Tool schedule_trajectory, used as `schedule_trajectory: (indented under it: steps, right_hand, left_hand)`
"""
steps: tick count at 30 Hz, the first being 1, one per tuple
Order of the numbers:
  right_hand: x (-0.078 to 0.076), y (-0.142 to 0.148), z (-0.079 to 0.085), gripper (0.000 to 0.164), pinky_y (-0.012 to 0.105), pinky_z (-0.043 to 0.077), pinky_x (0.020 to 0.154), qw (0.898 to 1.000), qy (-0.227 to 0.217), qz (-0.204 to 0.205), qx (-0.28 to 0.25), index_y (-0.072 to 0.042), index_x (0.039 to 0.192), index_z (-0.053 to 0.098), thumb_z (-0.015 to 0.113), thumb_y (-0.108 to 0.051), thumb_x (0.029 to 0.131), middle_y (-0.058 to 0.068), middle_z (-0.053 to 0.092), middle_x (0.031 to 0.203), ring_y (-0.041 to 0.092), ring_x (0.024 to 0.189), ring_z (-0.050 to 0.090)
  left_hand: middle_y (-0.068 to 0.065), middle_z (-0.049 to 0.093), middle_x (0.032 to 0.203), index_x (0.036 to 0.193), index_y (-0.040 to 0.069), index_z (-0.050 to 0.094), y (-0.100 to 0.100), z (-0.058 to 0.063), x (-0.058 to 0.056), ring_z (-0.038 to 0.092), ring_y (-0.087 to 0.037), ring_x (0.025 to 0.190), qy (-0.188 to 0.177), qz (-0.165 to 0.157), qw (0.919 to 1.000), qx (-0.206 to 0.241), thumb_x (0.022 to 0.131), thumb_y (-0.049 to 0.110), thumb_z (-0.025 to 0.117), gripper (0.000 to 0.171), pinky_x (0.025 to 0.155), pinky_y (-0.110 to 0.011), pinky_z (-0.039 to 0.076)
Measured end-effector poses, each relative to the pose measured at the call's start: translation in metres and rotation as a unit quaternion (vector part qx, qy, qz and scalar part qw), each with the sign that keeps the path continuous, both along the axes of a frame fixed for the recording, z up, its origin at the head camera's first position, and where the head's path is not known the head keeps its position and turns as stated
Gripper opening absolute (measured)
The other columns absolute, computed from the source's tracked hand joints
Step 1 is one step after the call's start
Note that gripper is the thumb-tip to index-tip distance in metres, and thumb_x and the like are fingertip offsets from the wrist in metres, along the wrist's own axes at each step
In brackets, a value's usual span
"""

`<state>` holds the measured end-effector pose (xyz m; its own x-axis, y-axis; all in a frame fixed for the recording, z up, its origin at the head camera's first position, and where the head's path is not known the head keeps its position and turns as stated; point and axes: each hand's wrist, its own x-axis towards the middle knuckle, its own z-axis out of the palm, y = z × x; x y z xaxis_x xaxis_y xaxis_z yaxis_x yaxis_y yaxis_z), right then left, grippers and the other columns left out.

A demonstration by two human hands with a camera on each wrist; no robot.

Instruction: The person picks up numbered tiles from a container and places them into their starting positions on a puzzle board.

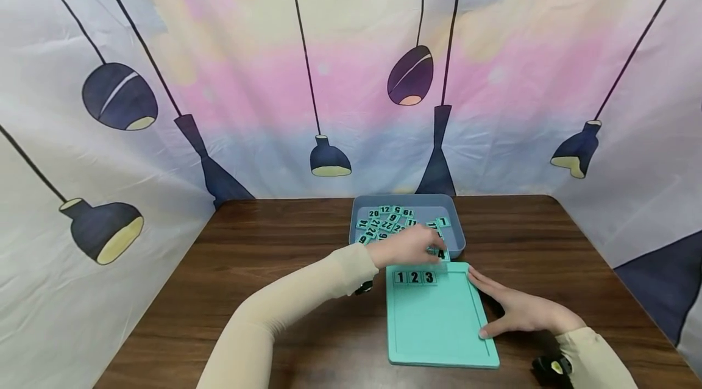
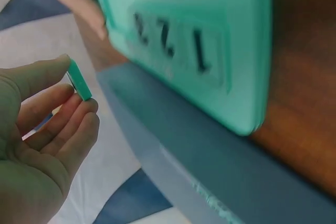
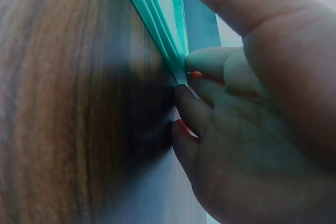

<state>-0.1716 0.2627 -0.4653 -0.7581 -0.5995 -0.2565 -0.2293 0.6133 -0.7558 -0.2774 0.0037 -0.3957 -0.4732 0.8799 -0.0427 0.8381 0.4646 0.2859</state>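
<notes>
The right hand (image 1: 518, 310), thumb and fingers spread, touches the turquoise tray's (image 1: 433, 331) right edge: brace without jolting number tiles 1–3 (image 1: 415, 278). The left hand (image 1: 408, 246) pinches a number tile (image 2: 80, 81), apparently 4, near the blue-gray bin (image 1: 406, 200): grip by edges, numeral upright.

Table (image 1: 274, 236): stood before the curtain (image 1: 247, 72).
Tray (image 1: 406, 199): sat on the table, behind the board (image 1: 439, 322).
Loose tiles (image 1: 392, 224): lay inside the tray.
Three tiles (image 1: 415, 278): sat in a row toward the board's far left corner.
Left hand (image 1: 408, 246): pinched one tile (image 2: 80, 81) near the board's far edge.
Right hand (image 1: 518, 310): touched the board's right edge.
</notes>
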Motion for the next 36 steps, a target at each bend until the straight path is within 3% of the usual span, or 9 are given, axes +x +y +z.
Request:
schedule_trajectory:
  steps: [6, 18, 36]
  right_hand:
    - [0.000, -0.001, 0.002, 0.111, 0.073, 0.028, 0.106, 1.000, 0.008, -0.005, 0.007, 0.000, 0.161, 0.006, 0.081, -0.036, 0.087, 0.029, -0.003, 0.164, 0.058, 0.146, 0.005]
    - [-0.001, 0.001, 0.003, 0.112, 0.074, 0.025, 0.106, 1.000, 0.014, -0.003, 0.016, -0.001, 0.161, 0.005, 0.080, -0.038, 0.087, 0.028, -0.005, 0.165, 0.056, 0.146, 0.004]
    - [-0.002, 0.003, -0.001, 0.112, 0.074, 0.024, 0.106, 1.000, 0.024, 0.006, 0.011, 0.001, 0.161, 0.004, 0.079, -0.038, 0.087, 0.028, -0.006, 0.165, 0.056, 0.147, 0.002]
  left_hand:
    - [-0.001, 0.069, 0.119, 0.125, 0.010, 0.072, 0.003, -0.019, 0.012, 0.065, -0.009, 0.106, 0.012, 0.004, 0.9998, -0.013, 0.097, 0.023, 0.071, 0.031, 0.088, -0.017, 0.049]
    - [0.001, 0.067, 0.109, 0.125, 0.012, 0.073, 0.003, -0.044, 0.020, 0.063, -0.003, 0.092, 0.036, -0.003, 0.9992, -0.019, 0.096, 0.027, 0.072, 0.032, 0.078, -0.013, 0.049]
    - [0.001, 0.067, 0.113, 0.126, 0.013, 0.071, 0.007, -0.050, 0.016, 0.063, -0.003, 0.094, 0.036, 0.001, 0.9991, -0.021, 0.097, 0.031, 0.070, 0.034, 0.079, -0.013, 0.048]
